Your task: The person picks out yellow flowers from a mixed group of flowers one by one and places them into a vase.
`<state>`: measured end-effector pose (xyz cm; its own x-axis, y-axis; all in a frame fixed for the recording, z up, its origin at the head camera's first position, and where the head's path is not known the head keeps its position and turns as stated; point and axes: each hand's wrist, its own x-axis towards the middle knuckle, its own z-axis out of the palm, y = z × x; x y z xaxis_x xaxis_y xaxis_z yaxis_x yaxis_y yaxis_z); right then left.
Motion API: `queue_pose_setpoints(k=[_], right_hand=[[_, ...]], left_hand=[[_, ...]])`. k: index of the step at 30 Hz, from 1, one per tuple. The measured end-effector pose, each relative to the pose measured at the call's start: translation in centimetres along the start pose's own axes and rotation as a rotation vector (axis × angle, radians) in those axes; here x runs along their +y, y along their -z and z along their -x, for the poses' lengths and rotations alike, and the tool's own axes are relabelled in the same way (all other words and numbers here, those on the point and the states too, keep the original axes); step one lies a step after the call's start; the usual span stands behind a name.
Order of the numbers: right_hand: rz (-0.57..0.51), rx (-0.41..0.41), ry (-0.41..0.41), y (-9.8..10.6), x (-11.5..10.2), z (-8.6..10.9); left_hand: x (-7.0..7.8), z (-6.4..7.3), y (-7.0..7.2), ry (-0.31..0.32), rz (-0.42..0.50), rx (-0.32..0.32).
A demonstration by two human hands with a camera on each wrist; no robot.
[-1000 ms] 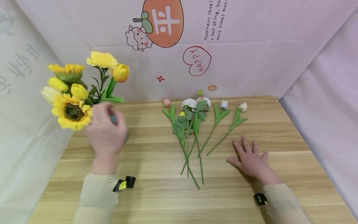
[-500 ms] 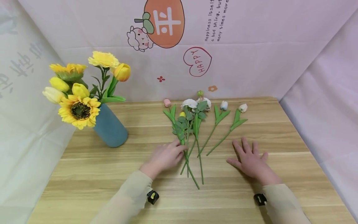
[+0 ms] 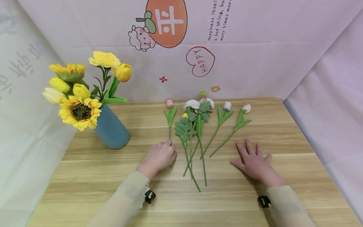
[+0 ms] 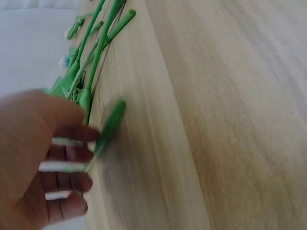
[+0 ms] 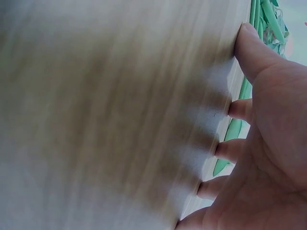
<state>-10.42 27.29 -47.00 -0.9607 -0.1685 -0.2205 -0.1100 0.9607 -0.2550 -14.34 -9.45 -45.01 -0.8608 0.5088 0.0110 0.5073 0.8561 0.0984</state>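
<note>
My left hand (image 3: 160, 156) pinches the green stem of a pink tulip (image 3: 170, 117), whose flower points toward the back wall. In the left wrist view, the lower stem (image 4: 112, 123) sticks out past the curled fingers, blurred. Just right of that hand lies a crossed bunch of artificial stems with white roses (image 3: 192, 104), grey-green leaves and a yellow bud. A pale blue tulip (image 3: 227, 106) and a white tulip (image 3: 246, 109) lie separately beside the bunch. My right hand (image 3: 253, 162) rests on the tabletop with spread fingers, below the white tulip.
At the left a blue vase (image 3: 112, 129) stands with sunflowers (image 3: 80, 112), yellow tulips and a yellow carnation-like flower in it. The wooden table (image 3: 227, 198) ends at a printed white cloth wall (image 3: 249, 56), with cloth on both sides too.
My left hand moved from the vase to the bunch of stems, took hold of the pink tulip and drew it left, away from the others. The right hand stayed still.
</note>
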Motion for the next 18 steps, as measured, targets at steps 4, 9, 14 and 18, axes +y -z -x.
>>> queue_pose_setpoints(k=[4, 9, 14, 18], right_hand=[[-0.001, 0.0, -0.002, 0.0, 0.1, 0.0], [0.002, -0.002, -0.004, -0.1, 0.2, 0.0], [0.001, -0.012, -0.009, 0.0, 0.2, 0.0], [-0.005, -0.017, -0.008, 0.0, 0.2, -0.1]], left_hand=[[0.3, -0.3, -0.1, 0.096, 0.01, 0.027], [1.8, -1.2, -0.6, 0.165, 0.078, 0.04], [3.0, -2.1, -1.2, 0.219, 0.16, 0.009], [3.1, -2.4, -1.3, 0.287, 0.239, -0.042]])
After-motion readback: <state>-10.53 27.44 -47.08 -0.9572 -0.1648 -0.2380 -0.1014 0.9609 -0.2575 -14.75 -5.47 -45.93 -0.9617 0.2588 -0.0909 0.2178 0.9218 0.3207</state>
